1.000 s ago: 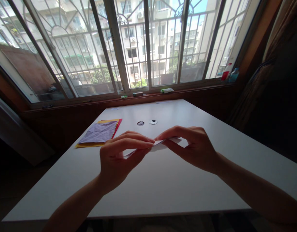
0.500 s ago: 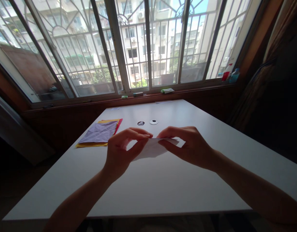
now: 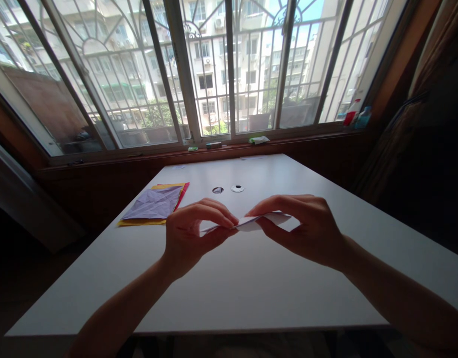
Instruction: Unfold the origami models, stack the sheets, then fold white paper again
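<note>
A folded white paper (image 3: 247, 222) hangs just above the white table (image 3: 251, 288), held between both hands. My left hand (image 3: 191, 233) pinches its left end with thumb and fingers. The right end is pinched by my right hand (image 3: 303, 228), fingers on top and thumb beneath. The fingertips of the two hands nearly meet at the paper's middle. Most of the paper is hidden by the fingers.
A stack of purple, yellow and red paper sheets (image 3: 154, 206) lies at the table's far left. Two small round objects (image 3: 228, 189) sit near the far middle. A windowsill (image 3: 214, 146) with small items and two bottles (image 3: 357, 117) runs behind the table.
Half a second ago the paper was spread wider with the hands apart; now it is flattened and the fingertips have come together at its middle. The right hand has shifted slightly right.
</note>
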A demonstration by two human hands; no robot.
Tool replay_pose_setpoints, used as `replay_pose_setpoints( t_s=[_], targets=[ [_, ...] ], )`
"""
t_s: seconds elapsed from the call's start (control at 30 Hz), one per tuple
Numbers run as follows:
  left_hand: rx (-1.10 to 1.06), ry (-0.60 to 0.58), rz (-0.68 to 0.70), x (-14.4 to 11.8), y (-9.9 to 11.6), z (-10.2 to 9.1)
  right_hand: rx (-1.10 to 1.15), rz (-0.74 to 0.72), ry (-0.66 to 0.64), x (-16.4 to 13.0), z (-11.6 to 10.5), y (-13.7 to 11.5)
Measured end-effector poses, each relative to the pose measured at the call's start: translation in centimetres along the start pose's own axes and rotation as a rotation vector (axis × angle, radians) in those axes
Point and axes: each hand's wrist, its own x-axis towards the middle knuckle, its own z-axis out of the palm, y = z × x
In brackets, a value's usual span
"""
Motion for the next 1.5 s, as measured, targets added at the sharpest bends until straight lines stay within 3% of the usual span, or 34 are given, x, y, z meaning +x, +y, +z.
replay_pose_setpoints(
  t_s=[0.5,0.73,1.27,1.5],
  targets=[
    [-0.026,-0.035,0.066,-0.1,0.5,0.01,-0.026,-0.056,-0.021,0.08,-0.24,0.18],
    [0.028,-0.036,0.018,-0.1,0.95,-0.11,-0.027,-0.082,0.001,0.04,-0.33,-0.01],
    [-0.018,-0.159,0.13,0.29,0.75,-0.42,-0.031,-0.076,-0.004,-0.03,-0.34,-0.05],
    [-0.08,-0.131,0.113,0.19,0.48,-0.32,-0.038,-0.066,-0.009,0.02,-0.37,-0.05]
  ],
)
